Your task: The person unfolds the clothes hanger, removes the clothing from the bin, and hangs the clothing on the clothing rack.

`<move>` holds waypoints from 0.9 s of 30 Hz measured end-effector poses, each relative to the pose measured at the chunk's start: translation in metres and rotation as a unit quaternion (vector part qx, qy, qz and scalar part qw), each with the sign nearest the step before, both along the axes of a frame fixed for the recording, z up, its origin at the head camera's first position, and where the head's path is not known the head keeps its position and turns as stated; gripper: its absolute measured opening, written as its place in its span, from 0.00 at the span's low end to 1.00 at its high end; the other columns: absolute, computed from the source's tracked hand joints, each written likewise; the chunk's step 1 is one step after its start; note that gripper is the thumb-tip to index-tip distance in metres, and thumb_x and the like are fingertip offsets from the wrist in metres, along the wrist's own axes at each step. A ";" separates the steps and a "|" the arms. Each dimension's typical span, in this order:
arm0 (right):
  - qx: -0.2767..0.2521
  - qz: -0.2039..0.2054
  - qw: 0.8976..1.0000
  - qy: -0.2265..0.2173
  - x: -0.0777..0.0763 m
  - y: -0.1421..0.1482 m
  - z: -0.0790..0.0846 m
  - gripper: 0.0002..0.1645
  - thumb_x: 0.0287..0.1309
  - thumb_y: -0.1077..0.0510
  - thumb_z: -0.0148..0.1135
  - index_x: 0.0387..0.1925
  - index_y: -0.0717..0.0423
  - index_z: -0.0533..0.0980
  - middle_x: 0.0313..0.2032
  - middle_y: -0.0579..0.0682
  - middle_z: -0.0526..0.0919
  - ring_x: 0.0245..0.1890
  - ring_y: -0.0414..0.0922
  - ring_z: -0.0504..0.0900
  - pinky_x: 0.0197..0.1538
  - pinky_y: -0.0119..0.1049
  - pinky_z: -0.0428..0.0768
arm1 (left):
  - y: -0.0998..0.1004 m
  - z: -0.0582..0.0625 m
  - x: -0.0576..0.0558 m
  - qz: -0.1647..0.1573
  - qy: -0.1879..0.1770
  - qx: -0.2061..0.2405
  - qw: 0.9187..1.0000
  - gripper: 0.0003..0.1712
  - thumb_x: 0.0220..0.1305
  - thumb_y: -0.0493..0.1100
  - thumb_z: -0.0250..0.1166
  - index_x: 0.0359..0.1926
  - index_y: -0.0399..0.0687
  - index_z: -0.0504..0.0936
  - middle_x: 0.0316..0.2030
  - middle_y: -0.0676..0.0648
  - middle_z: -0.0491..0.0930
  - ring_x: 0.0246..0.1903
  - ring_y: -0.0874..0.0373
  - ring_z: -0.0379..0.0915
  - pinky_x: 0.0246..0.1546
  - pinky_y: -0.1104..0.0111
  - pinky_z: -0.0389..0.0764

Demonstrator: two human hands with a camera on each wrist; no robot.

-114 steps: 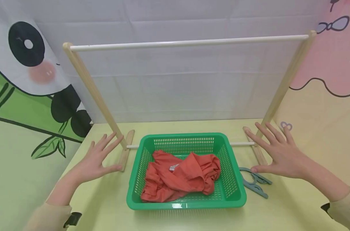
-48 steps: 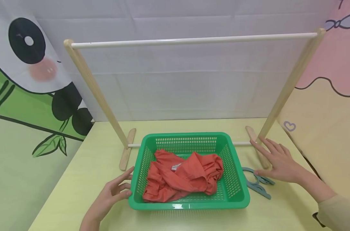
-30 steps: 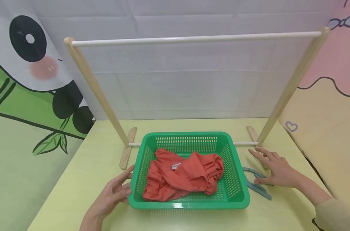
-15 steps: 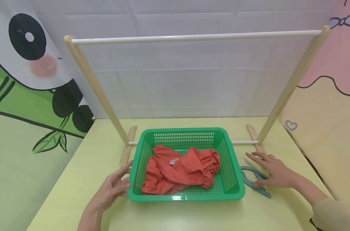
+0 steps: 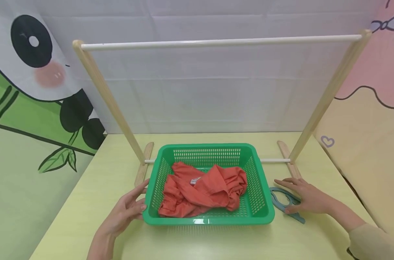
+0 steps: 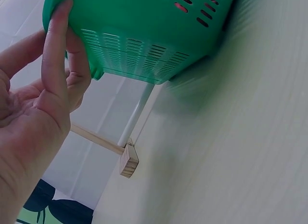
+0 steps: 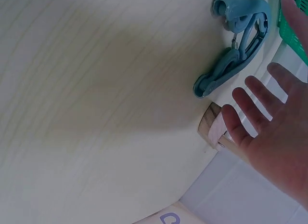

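A green plastic basket [image 5: 208, 221] stands on the yellow table, holding a crumpled red garment [image 5: 216, 187] with a white label. My left hand [image 5: 122, 213] holds the basket's left side; in the left wrist view its thumb is at the rim and the other fingers bend against the rim and wall. To the right of the basket lies a teal folding clothes hanger [image 5: 298, 217]. My right hand [image 5: 311, 198] hovers just over it, palm down, partly covering it. The right wrist view shows these fingers [image 7: 255, 103] spread and apart from the hanger [image 7: 221, 74].
Behind the basket stands a wooden rack with a white top bar [image 5: 216, 42], slanted posts and a low white rod. Its left foot [image 5: 143, 166] and right foot [image 5: 284, 150] rest on the table. A white cloth backdrop [image 5: 197, 101] and printed side panels surround it.
My left hand has come down from the air to the basket's left side, and the basket has shifted slightly left and away. My right hand has lowered over the hanger.
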State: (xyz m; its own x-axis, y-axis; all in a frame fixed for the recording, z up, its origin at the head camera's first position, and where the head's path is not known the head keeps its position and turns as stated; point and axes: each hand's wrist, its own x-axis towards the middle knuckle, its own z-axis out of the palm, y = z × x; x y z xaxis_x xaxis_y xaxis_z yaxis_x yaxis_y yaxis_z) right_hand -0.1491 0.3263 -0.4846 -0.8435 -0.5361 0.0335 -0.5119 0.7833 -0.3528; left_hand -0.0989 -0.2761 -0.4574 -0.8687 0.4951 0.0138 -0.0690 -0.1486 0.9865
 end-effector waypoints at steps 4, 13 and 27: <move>0.009 -0.005 1.000 0.005 0.003 0.001 -0.007 0.60 0.37 0.22 0.70 0.70 0.43 0.67 0.57 0.51 0.75 0.54 0.48 0.72 0.49 0.48 0.76 | 0.001 0.001 0.000 -0.001 0.003 -0.001 1.000 0.40 0.70 0.24 0.47 0.78 0.40 0.43 0.57 0.50 0.69 0.56 0.56 0.81 0.40 0.60 0.86; -0.005 -0.009 1.000 -0.007 0.016 0.004 -0.007 0.63 0.34 0.23 0.73 0.70 0.46 0.67 0.54 0.52 0.72 0.49 0.45 0.69 0.43 0.37 0.72 | 0.001 0.002 0.002 -0.003 0.015 0.009 1.000 0.40 0.69 0.23 0.47 0.78 0.38 0.43 0.55 0.50 0.70 0.55 0.58 0.81 0.37 0.61 0.87; -0.002 -0.005 0.999 -0.037 0.016 0.012 -0.007 0.61 0.34 0.34 0.80 0.71 0.46 0.65 0.50 0.49 0.69 0.45 0.39 0.64 0.41 0.30 0.69 | 0.001 0.003 0.004 -0.016 0.037 0.021 0.999 0.38 0.71 0.24 0.45 0.78 0.38 0.44 0.57 0.51 0.70 0.56 0.57 0.81 0.40 0.60 0.87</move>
State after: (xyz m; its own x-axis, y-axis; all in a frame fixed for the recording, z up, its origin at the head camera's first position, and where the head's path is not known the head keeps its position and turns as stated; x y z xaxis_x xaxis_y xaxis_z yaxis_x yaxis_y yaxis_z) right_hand -0.1332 0.3385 -0.4911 -0.8496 -0.5268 -0.0269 -0.4757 0.7871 -0.3927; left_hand -0.0954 -0.2754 -0.4548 -0.8481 0.5204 0.0998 -0.0006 -0.1892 0.9819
